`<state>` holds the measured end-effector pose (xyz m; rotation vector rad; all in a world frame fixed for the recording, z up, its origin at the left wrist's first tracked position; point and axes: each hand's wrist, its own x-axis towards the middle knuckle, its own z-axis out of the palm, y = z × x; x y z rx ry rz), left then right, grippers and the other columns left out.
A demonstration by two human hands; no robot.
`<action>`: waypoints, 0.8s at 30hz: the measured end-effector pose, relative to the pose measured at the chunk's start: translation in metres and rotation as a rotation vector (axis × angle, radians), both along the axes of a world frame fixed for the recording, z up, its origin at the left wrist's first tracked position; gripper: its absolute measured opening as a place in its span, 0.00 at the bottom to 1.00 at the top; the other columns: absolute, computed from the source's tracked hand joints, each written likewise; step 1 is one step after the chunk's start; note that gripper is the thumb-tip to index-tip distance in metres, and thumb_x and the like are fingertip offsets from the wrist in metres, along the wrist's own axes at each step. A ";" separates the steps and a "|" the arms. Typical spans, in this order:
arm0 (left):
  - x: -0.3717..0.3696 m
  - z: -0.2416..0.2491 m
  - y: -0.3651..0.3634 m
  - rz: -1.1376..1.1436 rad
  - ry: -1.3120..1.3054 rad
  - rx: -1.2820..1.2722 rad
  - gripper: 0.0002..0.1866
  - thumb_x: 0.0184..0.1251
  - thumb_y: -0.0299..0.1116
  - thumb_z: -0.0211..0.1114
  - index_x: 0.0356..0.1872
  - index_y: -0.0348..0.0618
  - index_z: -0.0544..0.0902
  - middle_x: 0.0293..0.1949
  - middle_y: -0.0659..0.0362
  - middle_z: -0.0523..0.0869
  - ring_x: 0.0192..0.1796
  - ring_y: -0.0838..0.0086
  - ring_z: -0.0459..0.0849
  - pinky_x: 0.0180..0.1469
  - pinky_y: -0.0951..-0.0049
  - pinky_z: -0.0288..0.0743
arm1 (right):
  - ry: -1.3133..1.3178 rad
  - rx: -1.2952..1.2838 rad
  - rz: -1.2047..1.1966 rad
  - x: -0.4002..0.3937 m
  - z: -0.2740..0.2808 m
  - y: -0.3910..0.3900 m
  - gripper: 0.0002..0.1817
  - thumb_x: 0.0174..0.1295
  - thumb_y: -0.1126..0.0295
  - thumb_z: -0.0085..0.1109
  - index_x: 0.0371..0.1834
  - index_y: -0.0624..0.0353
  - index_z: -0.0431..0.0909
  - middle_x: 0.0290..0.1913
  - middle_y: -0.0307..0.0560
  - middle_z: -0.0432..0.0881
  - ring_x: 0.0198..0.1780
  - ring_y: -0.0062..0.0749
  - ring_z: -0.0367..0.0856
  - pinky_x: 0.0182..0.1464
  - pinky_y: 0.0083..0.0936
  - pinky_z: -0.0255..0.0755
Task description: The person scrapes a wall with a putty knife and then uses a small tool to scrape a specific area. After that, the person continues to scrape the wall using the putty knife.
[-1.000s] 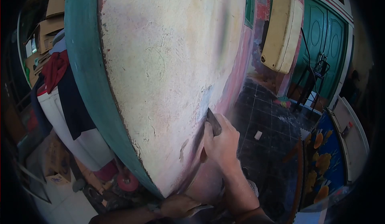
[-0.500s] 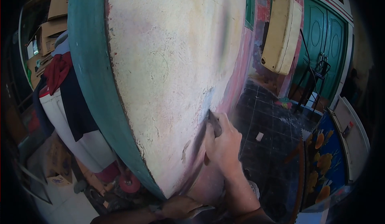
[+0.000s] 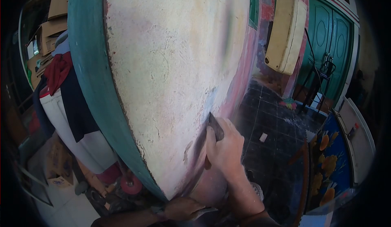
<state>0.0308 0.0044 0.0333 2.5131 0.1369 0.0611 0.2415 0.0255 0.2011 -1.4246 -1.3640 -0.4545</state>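
My right hand (image 3: 226, 145) is closed around a dark, flat scraper (image 3: 216, 128), whose pointed corner touches the lower right part of the pale painted wall (image 3: 163, 72). Bluish and pink patches show in the paint beside the tip. Low in the view, my left hand (image 3: 184, 209) is closed on a thin flat tool (image 3: 203, 213), close to the bottom corner of the wall. A teal frame (image 3: 91, 72) runs down the wall's left edge.
At left are cardboard boxes (image 3: 59, 3), a white bin (image 3: 81, 149) draped with dark and red cloths, and clutter below. Right, a cream box (image 3: 286, 33) hangs near green doors (image 3: 328, 40). A small white block (image 3: 263, 137) lies on dark tiles (image 3: 269, 158).
My right hand and its scraper have shifted slightly down and left along the wall. My left hand has barely moved.
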 end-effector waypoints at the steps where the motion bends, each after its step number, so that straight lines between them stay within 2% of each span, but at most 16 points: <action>1: 0.001 -0.003 0.001 0.008 -0.009 0.016 0.17 0.83 0.42 0.63 0.57 0.40 0.89 0.43 0.40 0.93 0.45 0.41 0.93 0.49 0.41 0.86 | 0.022 -0.002 0.001 -0.002 0.004 0.001 0.16 0.73 0.71 0.66 0.62 0.59 0.86 0.51 0.61 0.92 0.49 0.63 0.92 0.49 0.49 0.85; 6: 0.003 -0.019 0.003 0.009 -0.011 -0.006 0.17 0.83 0.42 0.63 0.58 0.40 0.89 0.42 0.41 0.93 0.45 0.41 0.93 0.50 0.41 0.86 | 0.157 0.022 0.040 0.013 -0.014 0.023 0.16 0.74 0.71 0.66 0.63 0.60 0.86 0.53 0.62 0.92 0.52 0.63 0.92 0.50 0.49 0.85; 9: 0.001 -0.014 -0.001 0.029 0.014 0.005 0.18 0.83 0.42 0.63 0.58 0.40 0.89 0.43 0.41 0.93 0.46 0.41 0.93 0.51 0.41 0.87 | 0.065 -0.041 0.038 0.003 0.000 0.003 0.17 0.73 0.71 0.67 0.63 0.60 0.85 0.53 0.62 0.92 0.52 0.63 0.92 0.51 0.48 0.86; 12: 0.004 -0.016 0.002 0.021 0.019 0.018 0.18 0.83 0.42 0.63 0.58 0.40 0.89 0.43 0.41 0.93 0.47 0.41 0.93 0.52 0.41 0.87 | 0.112 -0.022 0.049 -0.001 0.007 0.004 0.17 0.73 0.72 0.67 0.63 0.61 0.84 0.54 0.63 0.92 0.53 0.62 0.92 0.51 0.48 0.86; 16: 0.004 -0.023 0.003 0.013 0.017 -0.019 0.18 0.83 0.42 0.63 0.59 0.41 0.89 0.43 0.41 0.93 0.48 0.42 0.93 0.53 0.42 0.87 | 0.016 0.080 -0.001 0.008 -0.003 0.021 0.17 0.73 0.73 0.67 0.64 0.60 0.84 0.51 0.61 0.91 0.50 0.62 0.92 0.49 0.48 0.86; 18: 0.001 0.000 0.006 -0.031 0.041 -0.031 0.18 0.83 0.42 0.62 0.60 0.41 0.89 0.44 0.41 0.93 0.48 0.42 0.93 0.54 0.42 0.86 | -0.008 0.041 0.002 -0.004 0.010 0.005 0.17 0.74 0.73 0.67 0.64 0.60 0.84 0.49 0.59 0.89 0.48 0.62 0.91 0.48 0.48 0.85; 24: 0.001 -0.005 0.003 -0.014 0.084 -0.018 0.18 0.84 0.42 0.62 0.60 0.41 0.89 0.44 0.41 0.93 0.48 0.41 0.93 0.54 0.41 0.86 | 0.046 0.135 -0.025 0.009 0.006 0.030 0.14 0.73 0.75 0.66 0.60 0.62 0.85 0.47 0.58 0.88 0.48 0.60 0.90 0.46 0.47 0.84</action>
